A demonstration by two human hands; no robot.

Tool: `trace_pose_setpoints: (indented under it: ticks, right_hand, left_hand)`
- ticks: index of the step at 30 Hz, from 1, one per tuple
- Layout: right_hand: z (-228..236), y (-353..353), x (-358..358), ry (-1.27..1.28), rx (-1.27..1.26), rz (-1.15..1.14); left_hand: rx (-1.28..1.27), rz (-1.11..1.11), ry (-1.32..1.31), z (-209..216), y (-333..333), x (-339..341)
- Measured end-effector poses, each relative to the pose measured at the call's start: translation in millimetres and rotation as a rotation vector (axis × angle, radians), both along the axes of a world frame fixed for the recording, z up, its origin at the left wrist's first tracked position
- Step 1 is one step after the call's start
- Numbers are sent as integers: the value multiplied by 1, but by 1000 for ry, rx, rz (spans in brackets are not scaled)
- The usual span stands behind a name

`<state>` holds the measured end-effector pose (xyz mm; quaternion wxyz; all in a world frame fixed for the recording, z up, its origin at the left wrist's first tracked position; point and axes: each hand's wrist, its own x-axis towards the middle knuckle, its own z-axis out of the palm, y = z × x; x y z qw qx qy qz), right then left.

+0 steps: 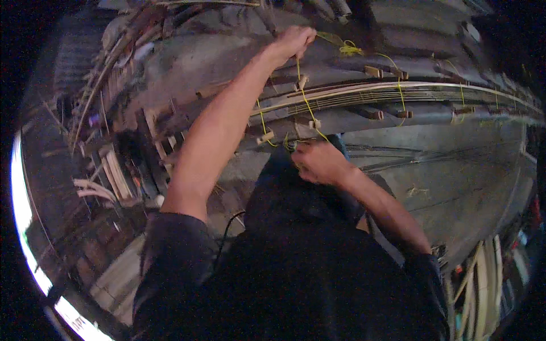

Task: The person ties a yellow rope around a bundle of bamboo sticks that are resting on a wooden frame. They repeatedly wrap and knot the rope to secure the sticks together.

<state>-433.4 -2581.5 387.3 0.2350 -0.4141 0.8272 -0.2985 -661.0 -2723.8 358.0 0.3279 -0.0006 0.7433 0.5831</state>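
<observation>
Steadily tension yellow cord (307, 103) in closed left hand (294, 42), squarely across pale strips (358, 92) below it; guide with curled right hand (319, 162), grip indiscernible.

1. Strip bndl (352, 95): runs L–R across, in front of person's torso (318, 273).
2. Pegs (373, 71): along both sides of bndl, far & near.
3. Cord (307, 105): over bndl, btwn L hand (296, 41) (far side) & R hand (323, 162) (near side).
4. Cord coil (351, 50): beyond bndl, just R of L hand.
5. Thin rods (406, 161): on flr (483, 165), R of R hand.
6. Wood strips (482, 284): lwr R.
</observation>
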Motion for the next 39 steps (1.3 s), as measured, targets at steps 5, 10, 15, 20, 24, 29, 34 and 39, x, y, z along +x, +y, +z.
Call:
trace_pose_setpoints:
  ticks: [5,10,15,20,24,29,34,39]
  right_hand:
    - [60,-2,61,-274,-152,-455]
    - [-26,-91,50,-956,-379,-1037]
    - [146,-90,-13,8,24,-690]
    - [169,-167,-120,506,8,30]
    - [100,-123,-182,692,577,160]
    - [82,-133,-136,-652,-835,-854]
    - [6,-100,31,-115,0,-138]
    - [-29,-130,37,10,-153,-253]
  left_hand:
    - [-56,-443,546,15,-37,-41]
    - [-319,-298,828,75,-65,15]
    - [-502,-211,718,60,-130,163]
    - [-606,-26,960,23,-113,175]
    - [-562,-150,692,50,-104,166]
    - [-540,86,731,36,-114,181]
    - [-482,11,656,56,-108,179]
    - [128,159,420,107,-86,121]
